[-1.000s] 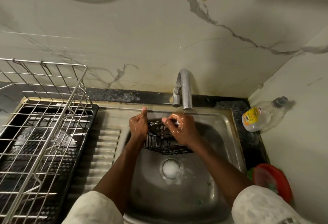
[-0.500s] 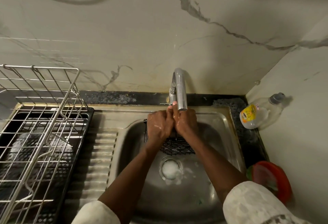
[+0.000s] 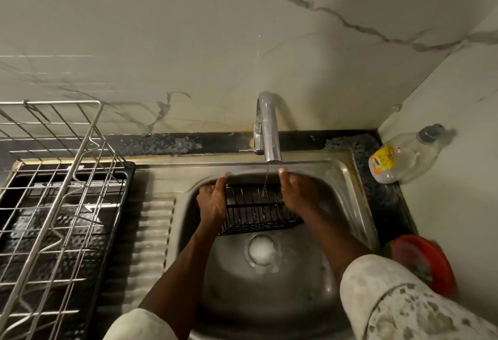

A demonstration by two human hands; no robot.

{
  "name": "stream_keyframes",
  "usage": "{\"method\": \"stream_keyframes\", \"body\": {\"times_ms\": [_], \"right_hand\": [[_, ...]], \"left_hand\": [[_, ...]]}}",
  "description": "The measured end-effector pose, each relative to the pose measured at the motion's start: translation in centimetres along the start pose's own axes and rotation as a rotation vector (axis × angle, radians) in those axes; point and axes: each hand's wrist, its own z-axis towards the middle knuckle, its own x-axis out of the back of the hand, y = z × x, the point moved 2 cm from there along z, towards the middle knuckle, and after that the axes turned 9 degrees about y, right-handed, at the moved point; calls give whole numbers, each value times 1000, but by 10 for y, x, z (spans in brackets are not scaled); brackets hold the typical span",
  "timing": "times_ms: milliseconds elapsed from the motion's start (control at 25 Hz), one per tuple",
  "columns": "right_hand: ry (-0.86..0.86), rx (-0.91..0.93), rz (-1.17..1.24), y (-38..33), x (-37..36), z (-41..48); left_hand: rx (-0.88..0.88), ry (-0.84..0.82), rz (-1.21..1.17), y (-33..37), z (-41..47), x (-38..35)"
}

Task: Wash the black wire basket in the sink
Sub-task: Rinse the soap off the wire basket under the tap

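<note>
Your left hand point(image 3: 213, 204), right hand point(image 3: 299, 194): cover wire basket point(image 3: 256, 213) ends, fingers hidden. Dish rack point(image 3: 58, 196): cut by left edge. Bottle point(image 3: 404, 157) label: unreadable, too small.

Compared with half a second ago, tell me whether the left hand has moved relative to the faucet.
Yes. The left hand has moved left, away from beneath the faucet spout, and now holds the left end of the black wire basket.
</note>
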Motion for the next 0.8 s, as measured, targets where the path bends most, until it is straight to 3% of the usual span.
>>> {"method": "stream_keyframes", "body": {"times_ms": [120,320,440,520,640,720,800], "right_hand": [[50,-12,-60,-1,-1,2],[49,347,-42,-103,-24,-51],[-27,523,-53,-95,-26,-42],[-58,460,-60,-47,-16,-28],[-31,159,-139,22,2,-16],[6,162,-240,17,-1,-11],[64,213,-70,-29,-15,-17]], "left_hand": [[-53,-15,31,-1,6,-3],[-174,-98,135,-12,8,8],[-97,17,66,-21,6,15],[-14,69,39,-27,10,17],[-41,19,41,-23,11,17],[-75,31,81,-18,16,12],[-89,50,110,-12,16,7]]}}
